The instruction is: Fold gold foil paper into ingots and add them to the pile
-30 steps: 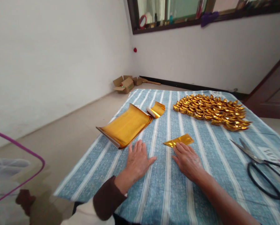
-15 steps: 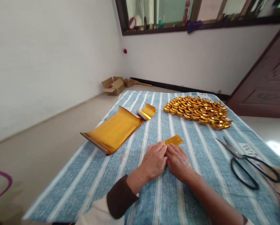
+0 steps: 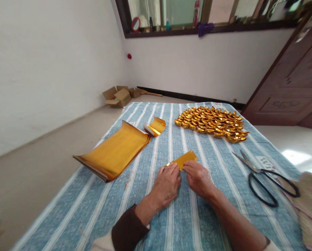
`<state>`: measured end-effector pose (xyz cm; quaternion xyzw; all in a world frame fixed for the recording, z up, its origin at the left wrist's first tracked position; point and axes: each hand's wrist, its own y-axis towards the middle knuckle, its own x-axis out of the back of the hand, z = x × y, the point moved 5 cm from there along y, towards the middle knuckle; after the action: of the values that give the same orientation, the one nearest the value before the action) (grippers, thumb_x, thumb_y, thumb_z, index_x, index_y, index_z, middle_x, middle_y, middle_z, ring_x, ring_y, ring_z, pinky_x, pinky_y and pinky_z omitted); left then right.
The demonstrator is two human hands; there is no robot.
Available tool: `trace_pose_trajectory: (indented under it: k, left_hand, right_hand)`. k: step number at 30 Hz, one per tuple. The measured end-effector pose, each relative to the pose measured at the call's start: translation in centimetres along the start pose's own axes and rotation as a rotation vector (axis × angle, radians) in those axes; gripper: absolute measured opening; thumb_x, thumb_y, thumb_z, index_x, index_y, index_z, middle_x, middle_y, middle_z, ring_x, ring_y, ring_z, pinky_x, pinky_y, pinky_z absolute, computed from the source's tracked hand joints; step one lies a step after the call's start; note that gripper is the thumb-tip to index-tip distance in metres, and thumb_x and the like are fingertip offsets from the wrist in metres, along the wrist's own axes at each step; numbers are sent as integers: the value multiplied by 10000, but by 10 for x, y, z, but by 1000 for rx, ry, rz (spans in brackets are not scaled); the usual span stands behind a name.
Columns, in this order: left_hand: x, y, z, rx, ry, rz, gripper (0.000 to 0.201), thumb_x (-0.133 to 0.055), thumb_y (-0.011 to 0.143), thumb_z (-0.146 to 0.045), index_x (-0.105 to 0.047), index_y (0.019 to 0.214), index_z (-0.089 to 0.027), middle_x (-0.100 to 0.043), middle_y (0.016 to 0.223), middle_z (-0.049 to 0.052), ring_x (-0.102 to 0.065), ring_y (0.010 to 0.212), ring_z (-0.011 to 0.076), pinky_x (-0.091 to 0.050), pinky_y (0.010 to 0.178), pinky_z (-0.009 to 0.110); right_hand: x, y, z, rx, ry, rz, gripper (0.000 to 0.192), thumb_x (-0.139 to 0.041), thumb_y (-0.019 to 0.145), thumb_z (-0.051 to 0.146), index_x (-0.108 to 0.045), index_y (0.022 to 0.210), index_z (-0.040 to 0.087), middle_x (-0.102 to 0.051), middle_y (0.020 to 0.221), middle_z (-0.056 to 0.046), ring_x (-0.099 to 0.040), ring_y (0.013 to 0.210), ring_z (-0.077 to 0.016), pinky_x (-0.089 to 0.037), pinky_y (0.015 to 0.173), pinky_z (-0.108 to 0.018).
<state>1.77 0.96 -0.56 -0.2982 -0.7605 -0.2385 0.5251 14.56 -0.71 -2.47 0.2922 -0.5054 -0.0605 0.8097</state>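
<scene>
The left hand point(image 3: 165, 184) and right hand point(image 3: 198, 178) press side by side on the striped cloth point(image 3: 192, 223), fingertips pinching the near edge of a folded gold foil slip point(image 3: 184, 159). Black-handled scissors point(image 3: 263, 177) lie well right. A gold paper stack point(image 3: 114, 151) sits left, a curled sheet point(image 3: 156, 126) beyond it. Folded gold ingots point(image 3: 210, 122) crowd the far side.

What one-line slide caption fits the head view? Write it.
Both hands, left hand and right hand, pinch a gold foil sheet on the striped cloth.

white walls point(image 3: 53, 62), dark window frame point(image 3: 197, 31), wooden door point(image 3: 289, 90)
</scene>
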Motion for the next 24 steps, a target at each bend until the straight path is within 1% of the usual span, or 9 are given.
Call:
trace_pose_trajectory:
  k: [3,5,7,9,13,15,19,21,24]
  left_hand:
    - [1,3,2,-15,10,14,346,-455,931,-168,-516,1271,-142,-541,1392,153,-453,1343,271,-337,1125,516]
    - [3,6,3,-28,23,20,315,-499,914,-160,-547,1224,-139,-564,1355,142,-467,1325,260,-357,1113,481]
    - [5,10,5,-43,37,25,266,-517,910,-159,-577,1169,-146,-588,1316,130,-489,1298,250,-381,1087,462]
    - [7,14,7,-44,54,39,230,-516,918,-165,-595,1134,-163,-607,1291,116,-510,1274,252,-387,1068,484]
    - [11,18,7,-8,122,64,202,-509,936,-184,-614,1108,-184,-629,1268,92,-505,1272,277,-346,1067,557]
    - [13,19,5,19,177,57,188,-506,941,-199,-625,1083,-173,-646,1230,90,-528,1228,283,-385,1024,531]
    - [14,19,-2,49,285,28,184,-503,939,-239,-638,1037,-159,-669,1131,95,-568,1090,306,-458,877,483]
    - [13,19,-5,54,298,18,177,-504,939,-246,-639,1017,-163,-671,1094,96,-581,1040,301,-464,850,469]
    - [11,20,-6,71,289,-6,161,-506,939,-249,-637,992,-169,-669,1058,102,-596,1010,298,-469,844,463]
  right_hand:
    - [8,3,-20,-115,-91,-137,270,-418,862,54,-649,812,186,-671,837,-73,-604,832,-204,-467,786,-315]
    - [9,5,-31,-202,-149,-148,227,-436,901,111,-646,849,179,-669,851,-81,-595,839,-218,-459,783,-330]
    - [8,8,-37,-253,-176,-123,194,-455,914,142,-648,928,167,-672,902,-91,-591,881,-229,-453,798,-338]
    - [6,9,-39,-272,-185,-84,190,-468,914,150,-645,982,166,-671,949,-96,-586,928,-232,-445,816,-339]
    - [3,11,-38,-285,-202,-18,178,-476,925,174,-650,954,192,-668,966,-84,-578,957,-222,-419,832,-332]
    - [3,11,-38,-307,-208,10,172,-480,931,186,-651,917,198,-667,946,-75,-578,945,-214,-405,831,-325]
    - [3,11,-41,-349,-237,64,167,-497,933,197,-644,853,194,-658,913,-65,-575,915,-205,-385,822,-320]
    - [3,13,-41,-335,-258,79,145,-507,932,204,-642,880,196,-654,934,-67,-568,929,-211,-381,817,-325]
    - [2,14,-40,-263,-278,81,148,-499,942,201,-637,994,201,-646,1078,-90,-535,1060,-243,-375,845,-350]
